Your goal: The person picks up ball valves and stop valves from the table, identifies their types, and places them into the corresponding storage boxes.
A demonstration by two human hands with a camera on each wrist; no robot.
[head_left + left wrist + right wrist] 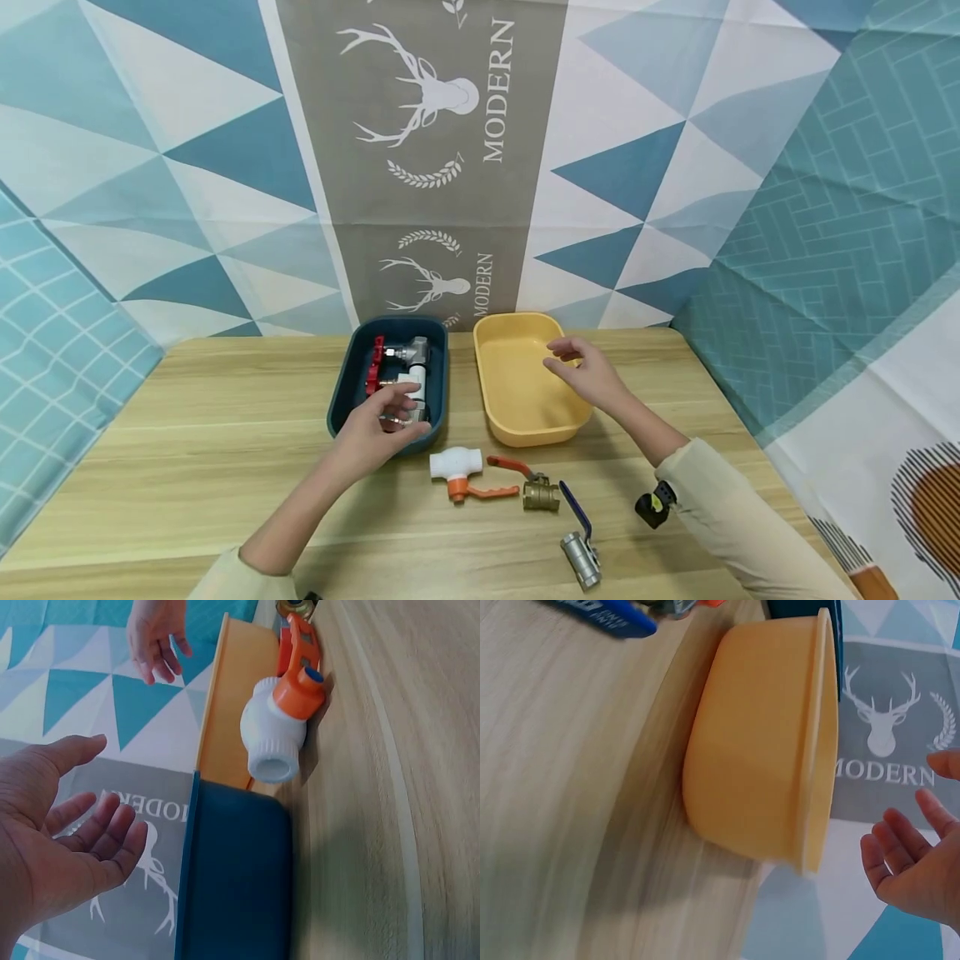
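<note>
White valve (pixel 456 463), brass valve (pixel 542 497) and steel valve (pixel 581 560): on the table (pixel 187 467), lower centre of frame, outside both bins. Blue bin (pixel 338 377), centre frame, contains red-handled valves (pixel 417 351). Yellow bin (pixel 517 379) stands just right of it; I observe no valve inside. Progress, in my judgement: partway, with three valves left unbinned. Left hand (pixel 378 429), over the blue bin, and right hand (pixel 592 379), at the yellow bin's right rim: both relaxed, grasping nothing. Table surface: pale wood grain. Patterned cloth (pixel 427 204), with deer heads and triangles, hangs across upper frame.
</note>
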